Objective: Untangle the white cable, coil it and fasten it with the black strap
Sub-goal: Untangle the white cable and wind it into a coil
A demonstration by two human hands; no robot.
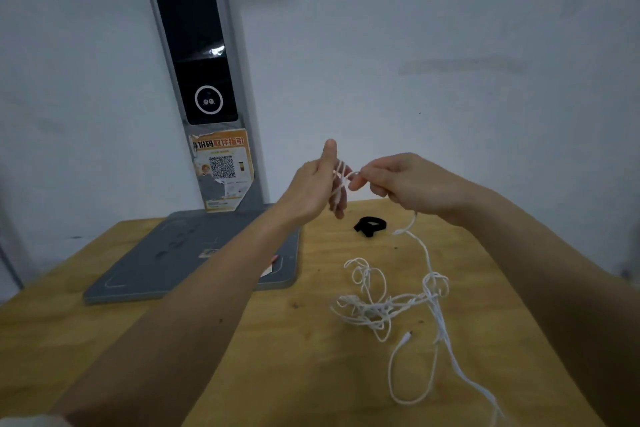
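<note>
A grey kiosk stand (194, 253) with an orange sticker (223, 168) rests on the wooden table (104, 333).

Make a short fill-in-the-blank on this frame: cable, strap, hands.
1. The cable is wound in turns round the fingers of the ____ hand.
2. The right hand pinches the cable, not the ____.
3. The strap lies on the ____, touched by neither hand.
4. Most of the cable on the table is a ____ heap.

Missing words: left; strap; table; tangled
</note>
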